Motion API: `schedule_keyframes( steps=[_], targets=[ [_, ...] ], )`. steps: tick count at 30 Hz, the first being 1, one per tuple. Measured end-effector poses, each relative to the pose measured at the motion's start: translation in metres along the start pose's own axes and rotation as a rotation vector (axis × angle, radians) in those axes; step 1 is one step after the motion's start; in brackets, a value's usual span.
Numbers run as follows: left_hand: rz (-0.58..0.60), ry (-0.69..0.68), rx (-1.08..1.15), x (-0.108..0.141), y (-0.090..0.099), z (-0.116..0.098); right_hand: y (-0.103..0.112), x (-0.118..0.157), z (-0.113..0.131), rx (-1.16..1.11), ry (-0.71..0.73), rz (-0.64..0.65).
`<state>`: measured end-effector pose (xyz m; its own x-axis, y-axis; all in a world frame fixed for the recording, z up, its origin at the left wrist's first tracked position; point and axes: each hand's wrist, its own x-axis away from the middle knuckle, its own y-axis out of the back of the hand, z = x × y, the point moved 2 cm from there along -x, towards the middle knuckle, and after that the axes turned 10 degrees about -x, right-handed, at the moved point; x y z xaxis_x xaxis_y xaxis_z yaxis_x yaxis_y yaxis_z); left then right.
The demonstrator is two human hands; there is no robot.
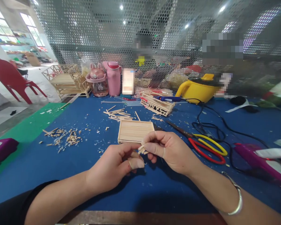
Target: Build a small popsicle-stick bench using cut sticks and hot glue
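My right hand (165,149) pinches a small bunch of short wooden sticks (142,150) between thumb and fingers. Close against it, my left hand (121,162) has its fingers curled beside the same sticks, its forefinger reaching to them; whether its thumb and fingers hold a piece is hidden. Just behind both hands lies a rectangular panel of wooden sticks (135,129) with a raised edge, its near right corner covered by my right hand. Longer loose sticks (118,115) lie behind the panel. Short cut pieces (72,137) are scattered to the left.
Scissors (207,151) with red and yellow handles lie right of my hands, near black cables and a purple device (263,159). Behind stand a small stick structure (158,104), a blue tool, a yellow pot (196,90), a phone (128,82) and pink bottles (113,78). People sit beyond the mesh.
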<state>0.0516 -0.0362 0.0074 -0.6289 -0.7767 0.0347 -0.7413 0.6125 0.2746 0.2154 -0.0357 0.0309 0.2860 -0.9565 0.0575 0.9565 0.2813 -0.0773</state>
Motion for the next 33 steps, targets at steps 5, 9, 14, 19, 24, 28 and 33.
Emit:
schedule_keyframes(
  steps=[5, 9, 14, 19, 24, 28, 33],
  targets=[
    [-0.107, 0.006, -0.225, -0.001, 0.005, -0.001, -0.005, 0.000, -0.003, -0.001, -0.035, 0.022],
    [-0.038, 0.063, -0.208, -0.002, 0.002, 0.000, -0.008, 0.001, -0.006, 0.045, -0.017, 0.047],
    [-0.015, 0.115, -0.234, -0.003, 0.001, 0.002, -0.008, 0.002, -0.006, 0.282, 0.129, -0.002],
    [0.044, 0.019, -0.278, 0.000, 0.002, -0.002, -0.009, 0.001, -0.009, 0.107, 0.038, 0.030],
    [0.073, 0.003, -0.313, 0.004, 0.000, -0.004, -0.010, 0.003, -0.008, 0.063, 0.005, 0.033],
    [0.066, 0.113, -0.039, 0.003, -0.003, -0.003, -0.010, 0.006, -0.005, -0.110, 0.026, 0.060],
    [0.060, 0.083, 0.215, 0.000, -0.004, -0.001, -0.007, 0.007, -0.003, -0.119, 0.034, 0.020]
  ],
)
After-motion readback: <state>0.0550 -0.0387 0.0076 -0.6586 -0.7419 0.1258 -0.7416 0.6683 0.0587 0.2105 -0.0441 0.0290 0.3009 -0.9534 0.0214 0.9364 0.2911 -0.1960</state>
